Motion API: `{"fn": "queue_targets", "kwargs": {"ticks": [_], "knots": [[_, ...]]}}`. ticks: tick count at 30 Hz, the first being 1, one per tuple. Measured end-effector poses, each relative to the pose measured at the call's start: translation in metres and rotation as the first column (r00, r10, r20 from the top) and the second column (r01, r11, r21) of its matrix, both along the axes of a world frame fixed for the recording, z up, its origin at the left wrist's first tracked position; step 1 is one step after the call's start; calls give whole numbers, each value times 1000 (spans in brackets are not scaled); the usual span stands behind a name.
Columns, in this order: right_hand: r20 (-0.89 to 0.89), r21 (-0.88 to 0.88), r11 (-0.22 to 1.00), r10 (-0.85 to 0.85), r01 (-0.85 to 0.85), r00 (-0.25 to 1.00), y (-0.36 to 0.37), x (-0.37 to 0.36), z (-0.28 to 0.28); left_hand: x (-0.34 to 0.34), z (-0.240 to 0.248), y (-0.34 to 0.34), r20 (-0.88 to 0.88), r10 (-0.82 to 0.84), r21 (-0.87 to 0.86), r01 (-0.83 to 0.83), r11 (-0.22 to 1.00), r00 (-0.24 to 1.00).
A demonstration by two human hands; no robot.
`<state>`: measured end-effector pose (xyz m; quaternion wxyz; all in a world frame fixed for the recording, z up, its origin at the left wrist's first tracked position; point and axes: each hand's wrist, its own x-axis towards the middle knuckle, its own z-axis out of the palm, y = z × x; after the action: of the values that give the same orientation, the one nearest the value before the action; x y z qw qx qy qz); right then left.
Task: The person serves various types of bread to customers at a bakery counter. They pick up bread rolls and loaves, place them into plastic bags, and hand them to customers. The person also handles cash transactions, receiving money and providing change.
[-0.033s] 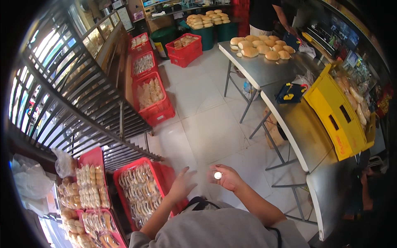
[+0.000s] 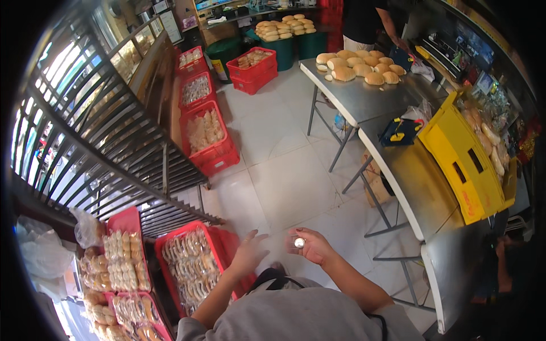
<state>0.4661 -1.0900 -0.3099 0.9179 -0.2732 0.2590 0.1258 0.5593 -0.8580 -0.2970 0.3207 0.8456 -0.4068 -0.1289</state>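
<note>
Hands low in the frame: right hand (image 2: 311, 248) curls its fingers around a small round silvery object (image 2: 299, 242), shiny and disc-like, at lower centre. Left hand (image 2: 250, 252) is empty, fingers spread, above the edge of a red crate (image 2: 170, 273) of bagged pastries. Farther, at upper right, a steel worktop (image 2: 364, 102) carries pale buns (image 2: 359, 67).

2 steel tables (image 2: 364, 102), 1 yellow crate (image 2: 460, 165)
</note>
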Motion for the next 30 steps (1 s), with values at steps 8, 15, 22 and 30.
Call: {"fn": "queue_targets", "kwargs": {"ticks": [8,15,22,30], "knots": [[-98,-91,968,-244,235,965,-118,103,-31,172,-65,-107,-234,42,-68,-60,996,971],[-144,-164,950,-288,264,947,-212,228,-26,320,-56,-220,-350,-131,-105,101,989,928],[-52,9,988,-155,156,987,-285,450,-64,497,-36,-309,-320,-153,-59,141,988,935],[108,166,977,119,-136,987,-329,732,-9,689,18,-392,-314,14,-230,-91,969,949]]}}
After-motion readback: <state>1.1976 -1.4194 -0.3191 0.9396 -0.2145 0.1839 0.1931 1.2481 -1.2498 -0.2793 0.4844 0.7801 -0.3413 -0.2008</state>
